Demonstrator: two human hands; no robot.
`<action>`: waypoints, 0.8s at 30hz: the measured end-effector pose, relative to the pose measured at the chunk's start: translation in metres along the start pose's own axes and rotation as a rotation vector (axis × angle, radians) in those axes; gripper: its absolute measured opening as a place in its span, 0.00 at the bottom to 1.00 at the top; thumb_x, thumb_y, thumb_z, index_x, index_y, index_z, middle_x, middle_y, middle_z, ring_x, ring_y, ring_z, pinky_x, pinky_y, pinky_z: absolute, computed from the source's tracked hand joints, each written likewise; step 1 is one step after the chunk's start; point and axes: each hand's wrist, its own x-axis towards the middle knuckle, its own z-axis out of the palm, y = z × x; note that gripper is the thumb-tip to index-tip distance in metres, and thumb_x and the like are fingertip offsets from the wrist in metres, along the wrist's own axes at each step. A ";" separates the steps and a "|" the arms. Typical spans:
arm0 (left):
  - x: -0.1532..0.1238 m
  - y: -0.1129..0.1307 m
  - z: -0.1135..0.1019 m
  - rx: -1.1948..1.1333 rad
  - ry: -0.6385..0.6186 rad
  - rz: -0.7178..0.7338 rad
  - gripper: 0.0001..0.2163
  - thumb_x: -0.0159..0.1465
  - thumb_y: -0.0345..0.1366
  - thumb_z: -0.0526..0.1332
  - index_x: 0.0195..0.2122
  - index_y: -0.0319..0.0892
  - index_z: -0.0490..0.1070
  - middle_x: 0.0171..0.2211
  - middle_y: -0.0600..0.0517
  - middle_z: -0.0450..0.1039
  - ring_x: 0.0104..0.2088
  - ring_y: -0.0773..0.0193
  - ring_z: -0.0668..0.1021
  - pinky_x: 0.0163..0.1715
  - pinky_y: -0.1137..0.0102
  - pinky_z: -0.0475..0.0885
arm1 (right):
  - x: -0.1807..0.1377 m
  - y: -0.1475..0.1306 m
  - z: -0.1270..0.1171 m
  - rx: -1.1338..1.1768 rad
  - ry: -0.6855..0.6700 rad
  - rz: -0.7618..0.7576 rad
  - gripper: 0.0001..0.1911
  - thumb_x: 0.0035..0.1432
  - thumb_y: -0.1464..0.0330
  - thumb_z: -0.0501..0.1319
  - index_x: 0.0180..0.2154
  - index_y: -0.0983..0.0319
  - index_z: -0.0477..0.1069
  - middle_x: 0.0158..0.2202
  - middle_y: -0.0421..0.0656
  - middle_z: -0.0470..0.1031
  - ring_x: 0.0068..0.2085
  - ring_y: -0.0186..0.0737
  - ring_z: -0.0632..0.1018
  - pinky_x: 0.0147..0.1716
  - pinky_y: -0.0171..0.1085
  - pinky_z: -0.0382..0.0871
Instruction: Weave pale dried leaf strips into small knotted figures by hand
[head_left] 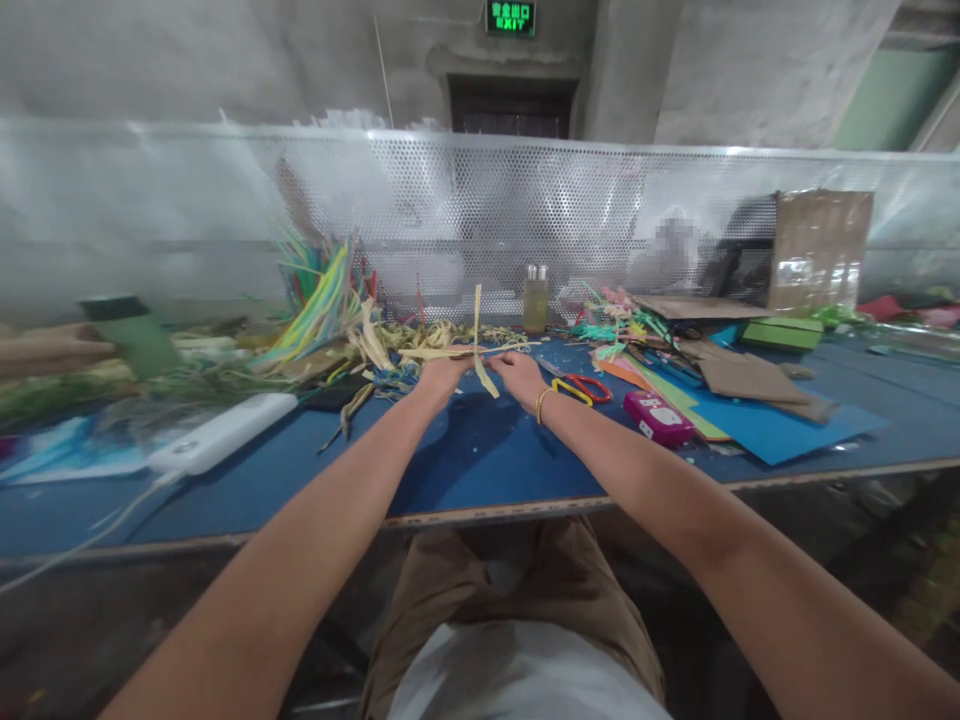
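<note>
Pale yellow straw-like strips (478, 318) cross each other between my hands, one standing upright with its lower end hanging down and others lying sideways. My left hand (448, 373) pinches them from the left, its fingers closed. From the other side my right hand (517, 373), with a gold bracelet at the wrist, has its fingertips closed on the strips near the crossing. Just right of that hand lie scissors (589, 388) with red and yellow handles. Behind my left hand is a heap of dried husk strips (371, 345).
A white power strip (225, 432) with a cord lies left on the blue table (495, 475). Another person's hand (52, 350) is near a green bottle (131, 330). To the right are a pink box (658, 418), blue sheets (780, 425) and cardboard (750, 375). A perforated screen (487, 220) stands behind.
</note>
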 end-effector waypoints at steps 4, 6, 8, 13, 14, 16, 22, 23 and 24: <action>0.000 0.002 -0.004 0.125 -0.087 0.055 0.05 0.50 0.33 0.62 0.26 0.42 0.77 0.28 0.50 0.77 0.34 0.59 0.75 0.38 0.68 0.68 | -0.003 -0.005 0.001 0.068 -0.071 -0.006 0.23 0.57 0.52 0.55 0.25 0.63 0.74 0.24 0.42 0.74 0.27 0.34 0.72 0.30 0.33 0.63; -0.001 0.004 -0.005 0.196 -0.056 0.050 0.05 0.50 0.32 0.62 0.25 0.42 0.77 0.26 0.50 0.76 0.32 0.60 0.75 0.36 0.69 0.67 | -0.005 -0.007 0.003 0.114 -0.114 -0.007 0.22 0.54 0.52 0.57 0.24 0.63 0.74 0.22 0.41 0.72 0.25 0.33 0.70 0.27 0.32 0.61; -0.003 0.005 -0.003 0.227 -0.023 0.010 0.07 0.49 0.32 0.61 0.28 0.42 0.78 0.25 0.50 0.76 0.31 0.60 0.74 0.34 0.69 0.67 | -0.006 -0.007 0.005 0.163 -0.157 -0.008 0.18 0.51 0.55 0.60 0.25 0.64 0.74 0.22 0.40 0.72 0.25 0.32 0.69 0.27 0.32 0.61; -0.005 0.003 0.004 0.030 -0.091 -0.149 0.12 0.49 0.33 0.62 0.35 0.41 0.78 0.28 0.50 0.76 0.30 0.63 0.74 0.31 0.71 0.66 | -0.004 -0.006 0.003 0.188 -0.130 0.039 0.12 0.50 0.62 0.59 0.22 0.63 0.71 0.20 0.38 0.68 0.25 0.32 0.67 0.28 0.32 0.60; -0.005 0.002 0.006 -0.024 -0.106 -0.187 0.13 0.49 0.34 0.63 0.36 0.41 0.78 0.29 0.50 0.76 0.30 0.64 0.74 0.31 0.71 0.66 | -0.004 -0.006 0.002 0.202 -0.123 0.058 0.12 0.51 0.62 0.58 0.21 0.63 0.69 0.19 0.38 0.67 0.24 0.32 0.67 0.27 0.32 0.60; -0.005 0.001 0.007 -0.098 -0.127 -0.232 0.16 0.49 0.36 0.65 0.40 0.41 0.77 0.30 0.50 0.77 0.31 0.64 0.75 0.31 0.72 0.66 | -0.004 -0.008 0.000 0.243 -0.136 0.086 0.13 0.52 0.64 0.56 0.19 0.62 0.65 0.18 0.37 0.64 0.23 0.31 0.64 0.25 0.32 0.58; -0.002 -0.003 0.002 0.045 -0.126 -0.164 0.12 0.52 0.41 0.64 0.35 0.41 0.78 0.24 0.51 0.74 0.23 0.68 0.71 0.26 0.72 0.63 | -0.009 -0.015 -0.001 0.360 -0.204 0.183 0.14 0.53 0.67 0.55 0.18 0.62 0.60 0.15 0.34 0.56 0.19 0.30 0.57 0.21 0.32 0.51; -0.001 -0.003 0.001 0.098 -0.127 -0.142 0.11 0.52 0.42 0.64 0.32 0.40 0.78 0.22 0.51 0.73 0.22 0.68 0.70 0.25 0.72 0.62 | -0.010 -0.015 -0.001 0.366 -0.206 0.189 0.14 0.53 0.67 0.55 0.18 0.62 0.60 0.15 0.34 0.55 0.19 0.30 0.57 0.21 0.32 0.49; -0.001 -0.004 0.000 0.143 -0.130 -0.119 0.11 0.52 0.42 0.64 0.29 0.40 0.78 0.21 0.51 0.72 0.21 0.68 0.69 0.25 0.72 0.62 | -0.011 -0.015 -0.001 0.370 -0.211 0.192 0.14 0.54 0.68 0.55 0.18 0.62 0.60 0.15 0.34 0.55 0.19 0.30 0.56 0.21 0.33 0.49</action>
